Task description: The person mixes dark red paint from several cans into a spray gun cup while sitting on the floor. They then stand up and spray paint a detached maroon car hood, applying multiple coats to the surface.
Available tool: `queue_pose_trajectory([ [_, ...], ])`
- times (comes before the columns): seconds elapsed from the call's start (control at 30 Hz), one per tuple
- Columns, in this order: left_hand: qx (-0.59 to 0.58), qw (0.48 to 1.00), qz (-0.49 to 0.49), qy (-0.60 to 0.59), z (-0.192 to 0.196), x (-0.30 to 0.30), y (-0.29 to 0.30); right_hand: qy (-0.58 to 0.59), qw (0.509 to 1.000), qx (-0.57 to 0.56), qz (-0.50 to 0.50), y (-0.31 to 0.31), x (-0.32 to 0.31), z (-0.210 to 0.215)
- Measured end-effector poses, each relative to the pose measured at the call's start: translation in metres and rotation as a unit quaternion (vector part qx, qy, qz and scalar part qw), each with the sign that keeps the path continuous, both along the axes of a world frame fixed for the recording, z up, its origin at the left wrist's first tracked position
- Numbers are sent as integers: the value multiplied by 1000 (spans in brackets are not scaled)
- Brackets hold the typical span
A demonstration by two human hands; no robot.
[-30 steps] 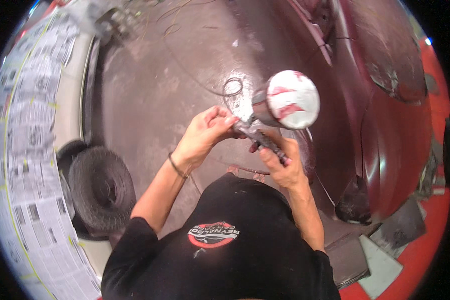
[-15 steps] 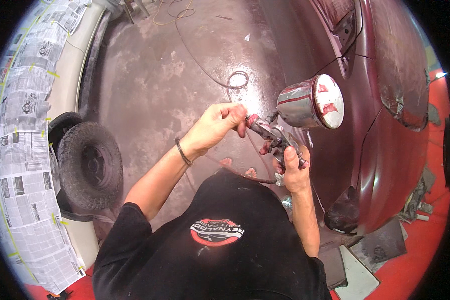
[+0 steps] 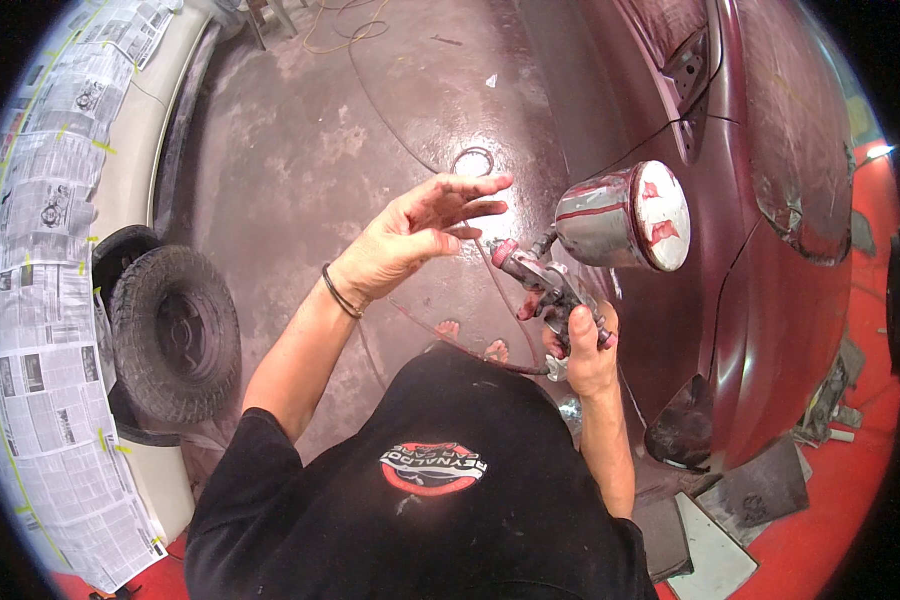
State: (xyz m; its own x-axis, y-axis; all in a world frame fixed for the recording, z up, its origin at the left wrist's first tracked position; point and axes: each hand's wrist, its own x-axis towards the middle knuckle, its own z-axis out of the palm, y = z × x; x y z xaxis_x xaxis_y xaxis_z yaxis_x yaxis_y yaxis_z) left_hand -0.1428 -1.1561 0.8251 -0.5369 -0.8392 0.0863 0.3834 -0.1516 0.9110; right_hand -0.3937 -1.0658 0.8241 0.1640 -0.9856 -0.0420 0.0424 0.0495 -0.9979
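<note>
A metal paint spray gun (image 3: 542, 277) is gripped by its handle in my right hand (image 3: 593, 352), its red-stained nozzle pointing toward the left. On top sits a silver paint cup (image 3: 602, 216), tilted, with a white lid smeared in red. Just left of the nozzle, apart from it, my left hand (image 3: 416, 232) is raised with fingers spread and nothing in it; the fingertips carry dark red stains. From the bottom of the gun's handle runs an air hose (image 3: 505, 364).
The dark maroon car (image 3: 670, 330) stands close on my right. A tyre (image 3: 177, 334) leans at the left beside a pale vehicle body covered with newspaper (image 3: 45, 290). Hose (image 3: 390, 120) snakes across the wet, stained floor (image 3: 300, 160). Flat panels (image 3: 712, 550) lie at the lower right.
My left hand has let go of the nozzle end, drawn back slightly and up, and opened its fingers. The spray gun has dipped a little in my right hand.
</note>
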Motion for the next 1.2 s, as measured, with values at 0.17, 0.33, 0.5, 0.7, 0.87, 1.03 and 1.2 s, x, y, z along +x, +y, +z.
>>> queue_pose_trajectory([
  [0.17,-58,984,-116,-122,1,2,-2,4,1000,2,11,0,-1,0],
  [0.33,3,997,14,-72,4,3,0,0,1000,14,18,-1,1,3],
  [0.5,-12,994,-66,-86,-2,-3,5,7,999,20,24,-1,0,4],
  [0.7,-48,989,-54,-129,-15,7,-3,10,1000,29,0,1,5,4],
  [0.87,-1,986,-56,-155,-18,-4,1,32,999,22,18,1,-1,3],
  [1.03,130,987,-73,-51,-29,-14,3,70,996,-53,21,0,3,-1],
  [1.2,221,968,-70,-96,-38,-13,-6,128,986,-92,49,-4,-2,-7],
])
